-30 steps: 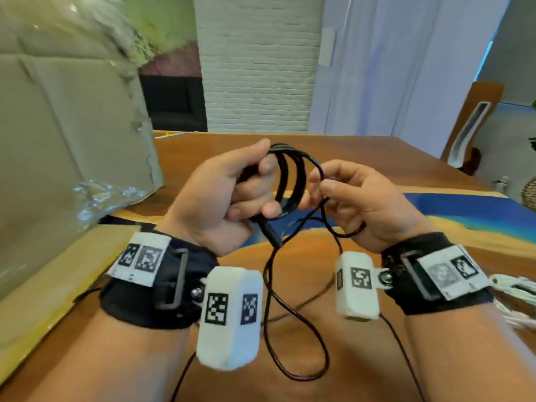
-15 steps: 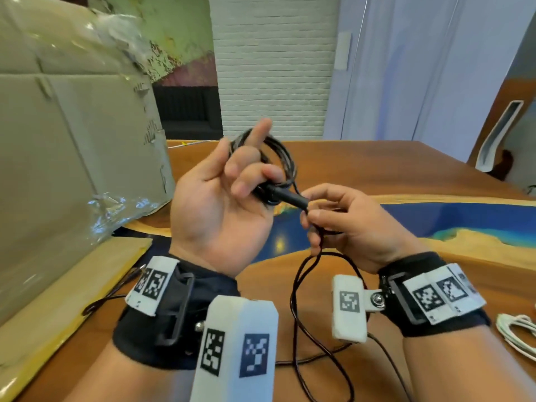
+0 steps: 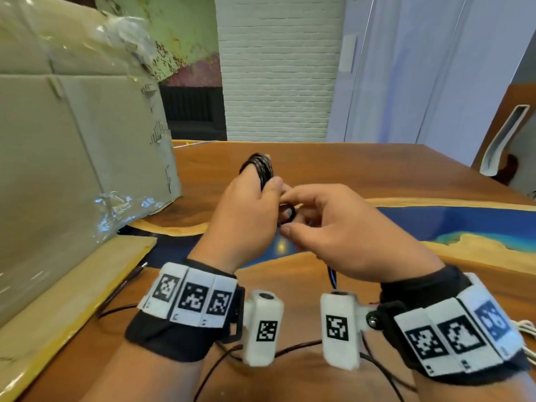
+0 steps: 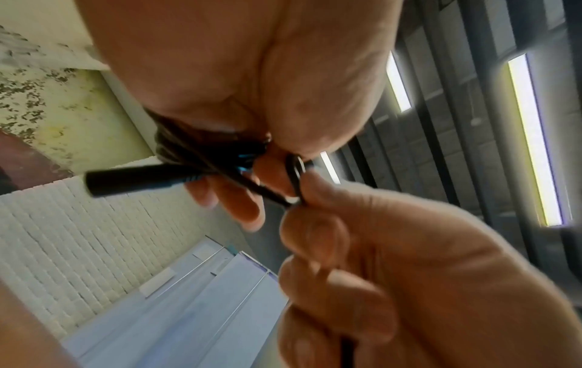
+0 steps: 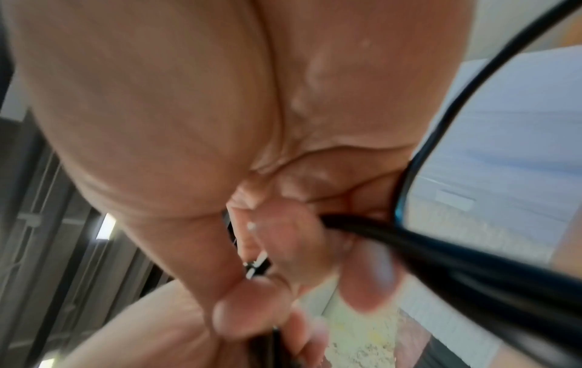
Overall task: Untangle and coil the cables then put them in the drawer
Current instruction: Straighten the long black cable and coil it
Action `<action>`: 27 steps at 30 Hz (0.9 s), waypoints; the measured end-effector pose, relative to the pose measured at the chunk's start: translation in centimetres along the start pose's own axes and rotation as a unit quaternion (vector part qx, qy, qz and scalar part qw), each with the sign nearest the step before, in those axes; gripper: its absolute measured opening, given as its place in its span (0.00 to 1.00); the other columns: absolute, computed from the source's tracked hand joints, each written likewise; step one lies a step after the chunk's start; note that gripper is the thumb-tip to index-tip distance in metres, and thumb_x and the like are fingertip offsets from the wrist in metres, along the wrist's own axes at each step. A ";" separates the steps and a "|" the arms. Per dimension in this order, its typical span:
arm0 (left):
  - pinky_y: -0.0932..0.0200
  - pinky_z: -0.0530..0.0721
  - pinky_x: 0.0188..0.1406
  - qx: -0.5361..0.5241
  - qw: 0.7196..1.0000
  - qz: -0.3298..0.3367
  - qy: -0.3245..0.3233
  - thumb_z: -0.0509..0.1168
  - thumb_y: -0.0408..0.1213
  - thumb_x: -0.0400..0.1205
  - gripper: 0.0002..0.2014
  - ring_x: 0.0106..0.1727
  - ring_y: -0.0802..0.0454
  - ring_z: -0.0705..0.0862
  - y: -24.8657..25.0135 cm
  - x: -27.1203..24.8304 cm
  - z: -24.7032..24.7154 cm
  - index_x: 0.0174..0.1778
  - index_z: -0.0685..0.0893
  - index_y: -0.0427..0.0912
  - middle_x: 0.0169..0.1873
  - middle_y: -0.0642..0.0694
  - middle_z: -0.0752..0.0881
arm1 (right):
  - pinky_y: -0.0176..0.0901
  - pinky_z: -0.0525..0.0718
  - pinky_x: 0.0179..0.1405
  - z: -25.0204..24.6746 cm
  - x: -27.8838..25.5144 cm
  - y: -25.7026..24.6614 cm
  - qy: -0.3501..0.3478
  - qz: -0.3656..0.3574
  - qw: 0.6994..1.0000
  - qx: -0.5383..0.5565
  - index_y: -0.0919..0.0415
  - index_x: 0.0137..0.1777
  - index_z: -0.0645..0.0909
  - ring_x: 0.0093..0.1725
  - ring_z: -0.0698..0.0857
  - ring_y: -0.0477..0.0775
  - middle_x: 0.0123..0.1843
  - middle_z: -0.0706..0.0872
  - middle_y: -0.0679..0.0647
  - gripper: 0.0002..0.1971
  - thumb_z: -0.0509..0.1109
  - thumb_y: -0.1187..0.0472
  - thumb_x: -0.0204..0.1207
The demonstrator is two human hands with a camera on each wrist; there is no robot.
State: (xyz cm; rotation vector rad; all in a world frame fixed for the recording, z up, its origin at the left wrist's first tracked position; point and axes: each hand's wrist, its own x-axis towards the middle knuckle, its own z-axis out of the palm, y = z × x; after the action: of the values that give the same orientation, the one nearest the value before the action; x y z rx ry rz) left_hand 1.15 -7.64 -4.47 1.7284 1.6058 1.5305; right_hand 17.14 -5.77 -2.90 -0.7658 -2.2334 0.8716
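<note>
A black cable (image 3: 262, 166) is wound into a small coil that my left hand (image 3: 249, 210) grips above the wooden table. In the left wrist view the coil (image 4: 201, 147) sits under the palm and its black plug (image 4: 138, 178) sticks out to the left. My right hand (image 3: 333, 227) pinches a small loop of the same cable (image 3: 288, 211) right beside the left fingers; the right wrist view shows the strand (image 5: 440, 251) running across its fingers. The loose tail (image 3: 293, 352) trails down onto the table under my wrists. No drawer is in view.
A large cardboard box (image 3: 72, 158) wrapped in plastic film stands at the left on a pale board (image 3: 66, 303). A white cable (image 3: 528, 329) lies at the right edge. The wooden table (image 3: 362, 169) has a blue resin strip (image 3: 464, 221) across it.
My left hand has turned palm down and closed round the coil. The right hand has risen to meet it and now pinches a small loop. The view has tilted downward.
</note>
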 end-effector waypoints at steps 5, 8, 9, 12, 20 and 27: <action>0.49 0.78 0.38 0.012 0.991 -0.044 -0.128 0.58 0.48 0.91 0.15 0.26 0.50 0.80 0.2 -0.1 -1.2 0.55 0.85 0.41 0.26 0.47 0.86 | 0.41 0.79 0.35 -2.8 -0.7 0.6 0.140 -0.014 0.989 0.054 0.51 0.57 0.91 0.31 0.77 0.50 0.30 0.82 0.55 0.12 0.80 0.64 0.76; 0.48 0.76 0.38 -0.009 0.970 -0.065 -0.236 0.61 0.59 0.81 0.28 0.29 0.48 0.74 0.8 -0.6 -1.3 0.54 0.85 0.34 0.25 0.46 0.79 | 0.36 0.86 0.41 -3.4 -1.0 0.5 0.181 -0.027 0.983 0.033 0.56 0.48 0.94 0.35 0.87 0.49 0.35 0.92 0.54 0.04 0.81 0.64 0.76; 0.47 0.75 0.38 -0.003 0.963 -0.066 -0.262 0.64 0.59 0.80 0.28 0.30 0.48 0.73 1.1 -0.7 -1.2 0.57 0.85 0.35 0.27 0.46 0.77 | 0.36 0.87 0.41 -3.4 -1.0 0.5 0.191 -0.028 0.981 0.027 0.57 0.46 0.94 0.36 0.88 0.48 0.37 0.93 0.55 0.03 0.81 0.65 0.75; 0.51 0.79 0.34 0.066 0.958 -0.028 -0.279 0.70 0.50 0.84 0.12 0.30 0.53 0.79 1.5 -0.6 -1.2 0.51 0.88 0.44 0.31 0.48 0.82 | 0.44 0.90 0.45 -3.4 -1.0 0.7 0.202 -0.039 0.978 0.027 0.57 0.46 0.93 0.40 0.91 0.57 0.38 0.93 0.58 0.04 0.82 0.65 0.74; 0.58 0.77 0.28 -0.345 0.874 -0.095 -0.328 0.59 0.41 0.87 0.15 0.14 0.59 0.62 0.1 -1.2 -1.5 0.43 0.87 0.38 0.17 0.54 0.64 | 0.49 0.88 0.28 -3.3 -0.6 1.7 0.187 -0.032 0.979 0.069 0.59 0.41 0.92 0.24 0.81 0.53 0.29 0.87 0.64 0.13 0.78 0.48 0.72; 0.60 0.85 0.41 -0.637 0.698 -0.117 -0.307 0.53 0.45 0.91 0.13 0.17 0.59 0.76 0.7 -1.0 -0.1 0.49 0.77 0.40 0.18 0.53 0.74 | 0.64 0.88 0.41 -2.9 0.0 2.7 0.085 -0.012 0.993 0.078 0.69 0.55 0.86 0.35 0.86 0.75 0.39 0.83 0.79 0.17 0.59 0.58 0.92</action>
State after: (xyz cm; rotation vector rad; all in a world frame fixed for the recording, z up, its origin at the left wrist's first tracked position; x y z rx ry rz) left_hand 1.63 -8.78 -4.34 0.9177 0.1568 1.1602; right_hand 20.00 -3.01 -3.21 -0.7103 -1.9972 0.9204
